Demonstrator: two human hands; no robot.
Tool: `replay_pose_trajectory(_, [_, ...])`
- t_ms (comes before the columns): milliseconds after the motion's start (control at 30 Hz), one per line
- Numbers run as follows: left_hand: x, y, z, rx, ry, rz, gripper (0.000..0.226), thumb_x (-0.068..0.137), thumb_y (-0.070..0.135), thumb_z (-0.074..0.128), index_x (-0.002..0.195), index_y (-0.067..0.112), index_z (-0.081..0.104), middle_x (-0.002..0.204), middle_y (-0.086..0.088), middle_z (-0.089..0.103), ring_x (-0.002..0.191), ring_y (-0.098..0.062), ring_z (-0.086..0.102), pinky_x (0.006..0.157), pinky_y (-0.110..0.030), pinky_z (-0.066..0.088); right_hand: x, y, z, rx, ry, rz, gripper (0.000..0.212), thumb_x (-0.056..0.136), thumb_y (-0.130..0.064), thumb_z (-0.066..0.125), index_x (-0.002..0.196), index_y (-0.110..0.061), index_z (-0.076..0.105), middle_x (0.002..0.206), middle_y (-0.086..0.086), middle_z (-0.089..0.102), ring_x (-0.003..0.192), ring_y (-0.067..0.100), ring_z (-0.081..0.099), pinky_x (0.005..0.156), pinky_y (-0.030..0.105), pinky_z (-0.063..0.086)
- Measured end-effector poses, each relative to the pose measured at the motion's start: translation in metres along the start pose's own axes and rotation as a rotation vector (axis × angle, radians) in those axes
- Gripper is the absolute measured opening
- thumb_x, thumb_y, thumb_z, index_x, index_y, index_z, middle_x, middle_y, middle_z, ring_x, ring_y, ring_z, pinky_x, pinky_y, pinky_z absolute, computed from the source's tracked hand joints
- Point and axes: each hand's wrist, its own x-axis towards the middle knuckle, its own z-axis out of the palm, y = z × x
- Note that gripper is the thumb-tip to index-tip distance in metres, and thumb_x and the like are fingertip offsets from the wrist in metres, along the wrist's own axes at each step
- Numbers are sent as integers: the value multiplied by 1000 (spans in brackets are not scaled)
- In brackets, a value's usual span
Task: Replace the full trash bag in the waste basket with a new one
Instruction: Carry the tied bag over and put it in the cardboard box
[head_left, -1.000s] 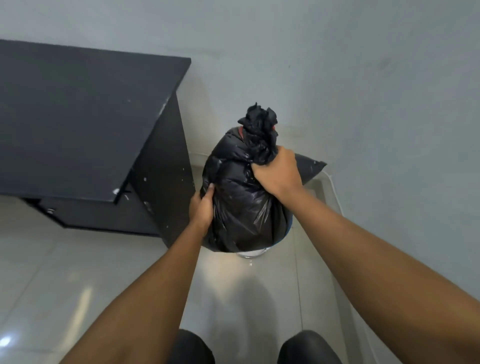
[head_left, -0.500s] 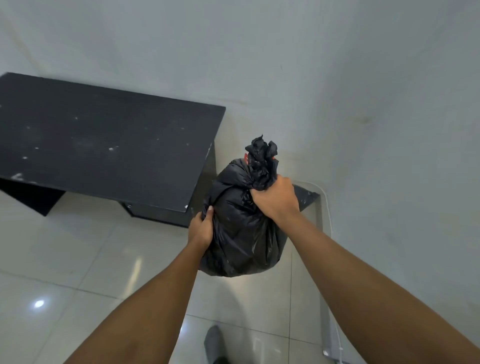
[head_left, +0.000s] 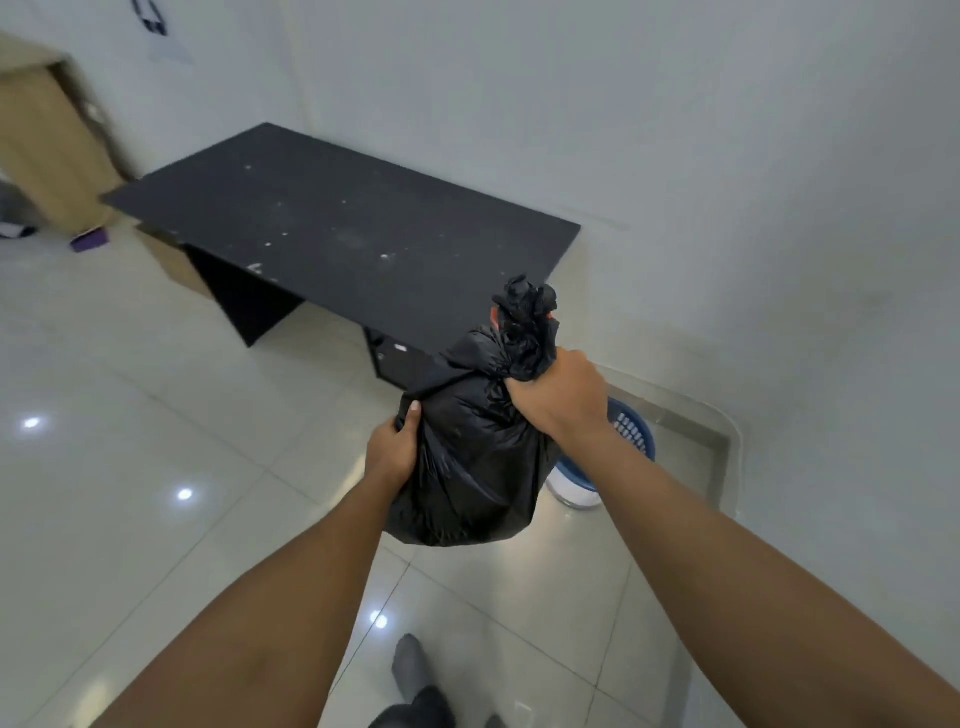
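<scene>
At far left stands a cardboard box (head_left: 47, 140), with a small purple thing (head_left: 89, 240) on the floor beside it. Next to them is the black desk (head_left: 337, 234), which we now see from higher up than a second ago. That suggests we have risen from a crouch.

In front of the desk's near corner, the left hand (head_left: 395, 447) clasps the flank of the trash bag (head_left: 467, 467). Its thumb lies on the near face and its fingers go round behind the plastic. The bag hangs in the air between our 2 hands. The right hand (head_left: 561, 395) is fisted tight round the bag's bunched neck.

A second ago the bag sat over the waste basket (head_left: 631, 428) and hid all but its base. Now the bag is lifted out and swung left, and the blue slotted wall shows just right of it, behind the right forearm. We judge the removal step done. What is left is to set the bag down and fit a fresh liner.

We count 1 full bag, 1 basket, 2 hands both occupied, 1 desk and 0 new bags in view. The basket's inside is mostly hidden.
</scene>
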Motion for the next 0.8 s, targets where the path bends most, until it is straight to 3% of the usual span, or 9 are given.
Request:
replay_pose_trajectory(67, [-4, -14, -25, 3, 44, -17, 60, 95, 62, 40, 100, 9, 66, 101, -11, 67, 91, -30, 59, 78, -37, 45, -7, -23, 13, -20, -30, -61, 36, 79, -40, 62, 56, -17, 45, 55, -5, 46, 63, 30, 55, 59, 30, 44])
replay_pose_trajectory(233, [-2, -43, -92, -41, 134, -65, 60, 96, 60, 41, 100, 6, 67, 96, -10, 66, 88, -29, 60, 77, -35, 45, -16, -89, 51, -40, -103, -153, 35, 80, -42, 62, 68, -10, 61, 56, -4, 48, 60, 27, 48, 59, 30, 42])
replay_pose_trajectory(433, [21, -84, -193, -58, 225, -79, 57, 97, 58, 42, 98, 7, 67, 95, -9, 67, 87, -27, 61, 75, -34, 45, -21, -179, 124, 38, -211, -226, 41, 78, -45, 62, 57, -18, 41, 59, -2, 52, 58, 24, 51, 60, 30, 42])
replay_pose_trajectory(600, [53, -121, -296, -57, 284, -108, 57, 97, 58, 42, 99, 7, 67, 95, -10, 68, 86, -28, 62, 76, -36, 47, -19, -274, 192, 121, -254, -230, 38, 81, -49, 61, 66, -16, 51, 62, -3, 58, 57, 17, 54, 57, 28, 40])
replay_pose_trajectory(800, [95, -160, -415, -52, 344, -131, 55, 98, 55, 41, 101, 7, 67, 92, -8, 66, 81, -24, 60, 74, -34, 45, -23, -391, 271, 127, -293, -283, 31, 84, -47, 60, 76, -17, 56, 69, -1, 60, 64, 24, 54, 60, 30, 42])
